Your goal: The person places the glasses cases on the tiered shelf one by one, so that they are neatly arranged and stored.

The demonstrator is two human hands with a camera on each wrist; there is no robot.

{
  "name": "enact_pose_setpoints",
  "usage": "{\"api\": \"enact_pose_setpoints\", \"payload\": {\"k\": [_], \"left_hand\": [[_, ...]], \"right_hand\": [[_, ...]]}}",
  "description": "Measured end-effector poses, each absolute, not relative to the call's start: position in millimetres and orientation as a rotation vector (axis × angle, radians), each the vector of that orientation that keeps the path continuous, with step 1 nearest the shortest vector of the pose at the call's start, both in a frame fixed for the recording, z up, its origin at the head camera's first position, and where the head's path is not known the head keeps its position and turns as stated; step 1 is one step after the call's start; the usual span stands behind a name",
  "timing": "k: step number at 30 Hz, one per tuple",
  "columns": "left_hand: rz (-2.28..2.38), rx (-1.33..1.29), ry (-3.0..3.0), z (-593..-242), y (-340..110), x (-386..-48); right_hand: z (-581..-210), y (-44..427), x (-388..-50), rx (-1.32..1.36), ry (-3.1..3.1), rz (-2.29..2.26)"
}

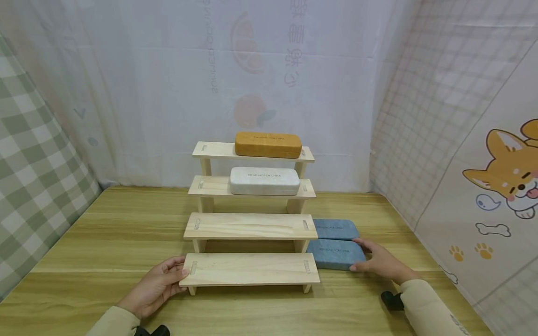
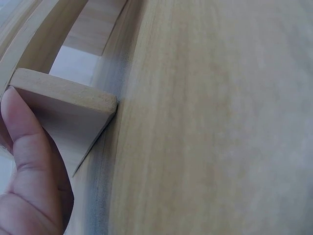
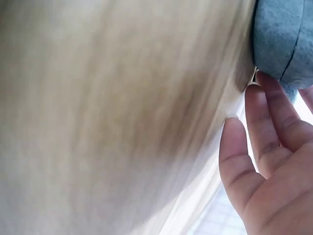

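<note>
A four-tier wooden rack [image 1: 251, 269] stands on the table. My left hand [image 1: 154, 285] grips the left end of its lowest shelf; in the left wrist view the thumb of that hand [image 2: 32, 186] lies along the wood beside a support [image 2: 68, 93]. Two blue cases lie flat at the rack's right side, the far one [image 1: 338, 228] behind the near one [image 1: 338, 254], their left ends hidden by the rack. My right hand [image 1: 384, 263] holds the near case's right end between thumb and fingers. The right wrist view shows fingers [image 3: 279, 166] against a blue case [image 3: 281, 39].
An orange case [image 1: 267, 145] sits on the top shelf, a white case [image 1: 265, 181] on the one below, both toward the right. A pale curtain [image 1: 159, 93] hangs behind the table [image 1: 126, 233], with checked cloth [image 1: 33, 163] at left and a dog-print cloth [image 1: 475, 224] at right.
</note>
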State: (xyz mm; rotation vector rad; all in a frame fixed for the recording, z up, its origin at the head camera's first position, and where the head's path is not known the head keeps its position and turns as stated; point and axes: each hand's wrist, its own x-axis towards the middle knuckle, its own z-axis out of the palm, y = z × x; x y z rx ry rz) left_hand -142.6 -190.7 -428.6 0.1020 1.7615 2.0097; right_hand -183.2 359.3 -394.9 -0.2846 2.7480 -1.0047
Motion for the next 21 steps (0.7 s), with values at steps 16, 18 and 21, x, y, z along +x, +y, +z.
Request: {"api": "enact_pose_setpoints", "payload": {"k": [16, 18, 21], "left_hand": [[2.010, 0.101, 1.766, -428.9, -190.3, -141.8], [2.009, 0.096, 1.772, -428.6, -190.1, -141.8], [2.007, 0.096, 1.778, -427.7, -189.8, -141.8]], "right_hand": [[-393.6, 356.3, -182.6, -0.188, 2.773, -0.998], [-394.0, 357.0, -182.2, -0.169, 2.778, -1.007], [-393.9, 358.3, -181.1, -0.138, 2.784, -1.013]]}}
